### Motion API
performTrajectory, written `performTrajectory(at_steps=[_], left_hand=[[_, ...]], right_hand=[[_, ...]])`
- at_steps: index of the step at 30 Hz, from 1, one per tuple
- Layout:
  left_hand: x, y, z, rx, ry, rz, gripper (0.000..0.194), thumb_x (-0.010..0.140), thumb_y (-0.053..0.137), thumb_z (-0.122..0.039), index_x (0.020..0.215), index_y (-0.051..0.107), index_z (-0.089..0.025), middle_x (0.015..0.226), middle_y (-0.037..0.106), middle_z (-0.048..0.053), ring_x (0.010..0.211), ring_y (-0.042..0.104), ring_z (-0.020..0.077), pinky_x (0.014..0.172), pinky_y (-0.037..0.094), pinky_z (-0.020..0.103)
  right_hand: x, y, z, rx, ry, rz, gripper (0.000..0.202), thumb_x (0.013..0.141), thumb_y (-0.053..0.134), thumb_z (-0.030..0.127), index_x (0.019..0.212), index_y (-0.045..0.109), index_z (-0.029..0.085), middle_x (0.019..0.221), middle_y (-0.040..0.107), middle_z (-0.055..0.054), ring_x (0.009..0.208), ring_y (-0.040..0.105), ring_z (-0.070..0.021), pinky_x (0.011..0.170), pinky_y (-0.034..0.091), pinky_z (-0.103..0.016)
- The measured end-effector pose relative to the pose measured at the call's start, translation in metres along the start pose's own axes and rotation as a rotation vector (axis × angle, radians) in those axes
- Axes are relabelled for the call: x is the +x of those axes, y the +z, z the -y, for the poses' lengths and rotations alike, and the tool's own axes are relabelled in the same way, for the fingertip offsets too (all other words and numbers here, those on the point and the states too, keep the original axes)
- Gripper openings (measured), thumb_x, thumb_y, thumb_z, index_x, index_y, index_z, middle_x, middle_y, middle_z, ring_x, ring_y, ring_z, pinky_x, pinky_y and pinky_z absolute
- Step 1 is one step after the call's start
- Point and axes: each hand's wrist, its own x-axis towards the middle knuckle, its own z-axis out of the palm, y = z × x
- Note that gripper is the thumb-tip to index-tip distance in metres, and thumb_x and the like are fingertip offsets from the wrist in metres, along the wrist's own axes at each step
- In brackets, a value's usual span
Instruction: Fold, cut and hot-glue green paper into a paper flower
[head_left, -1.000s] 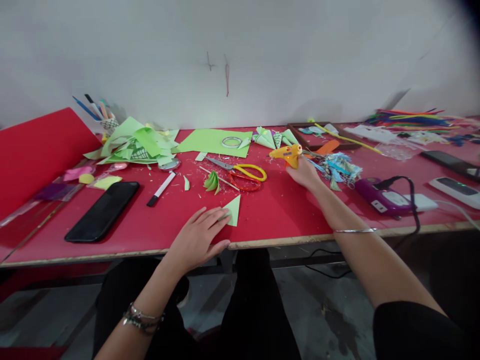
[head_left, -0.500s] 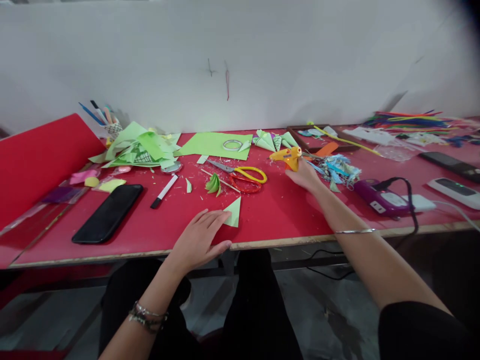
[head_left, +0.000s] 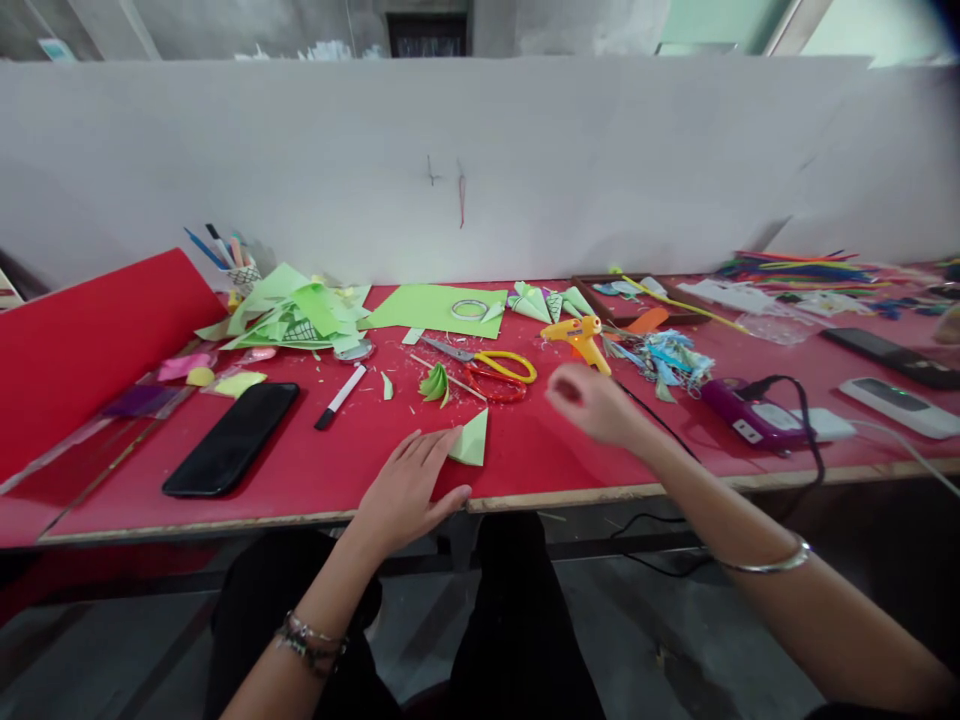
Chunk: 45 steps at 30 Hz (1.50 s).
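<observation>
My left hand (head_left: 411, 490) lies spread near the table's front edge, its fingertips touching a folded pale green paper piece (head_left: 472, 440). My right hand (head_left: 592, 402) is in front of the yellow glue gun (head_left: 577, 338), off its handle, with the fingers curled and blurred; whether anything is in them cannot be made out. A fanned green paper piece (head_left: 435, 384) sits beyond my left hand. Scissors (head_left: 495, 368) with one yellow and one red handle lie between it and the glue gun.
A black phone (head_left: 232, 438) and a marker (head_left: 341, 396) lie at left. Green scraps (head_left: 296, 312) are heaped behind them. Blue tassels (head_left: 671, 358), a purple power adapter (head_left: 754, 415) and cables are at right.
My right hand has let go of the glue gun and moved toward me. The camera view has tilted up. My left hand stays by the folded paper.
</observation>
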Motion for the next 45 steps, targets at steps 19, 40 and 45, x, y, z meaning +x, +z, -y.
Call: performTrajectory(at_steps=[19, 40, 45], left_hand=[[0.014, -0.013, 0.012, -0.614, -0.091, 0.036, 0.052, 0.066, 0.043, -0.005, 0.116, 0.042, -0.02, 0.118, 0.047, 0.008, 0.109, 0.044, 0.0182, 0.093, 0.037, 0.034], [0.065, -0.035, 0.033, -0.934, -0.404, -0.212, 0.031, 0.066, 0.057, -0.04, 0.078, 0.06, -0.012, 0.068, 0.063, 0.003, 0.063, 0.056, 0.0137, 0.063, 0.043, 0.024], [0.081, -0.029, 0.035, -0.913, -0.435, -0.36, 0.027, 0.067, 0.056, -0.038, 0.061, 0.057, -0.012, 0.054, 0.057, 0.001, 0.052, 0.051, 0.0112, 0.055, 0.039, 0.022]], right_hand=[[0.03, 0.035, 0.044, 0.241, -0.423, 0.552, 0.021, 0.079, 0.048, 0.019, 0.097, 0.058, 0.014, 0.093, 0.057, -0.008, 0.086, 0.052, -0.0157, 0.077, 0.041, -0.027], [0.065, 0.04, 0.037, 0.595, -0.143, 0.535, 0.023, 0.079, 0.043, 0.03, 0.07, 0.058, 0.016, 0.063, 0.058, -0.001, 0.058, 0.053, -0.0104, 0.057, 0.041, -0.022], [0.074, 0.046, 0.036, 0.79, -0.081, 0.56, 0.03, 0.081, 0.039, 0.037, 0.071, 0.056, 0.015, 0.066, 0.059, -0.001, 0.058, 0.054, -0.0096, 0.062, 0.043, -0.023]])
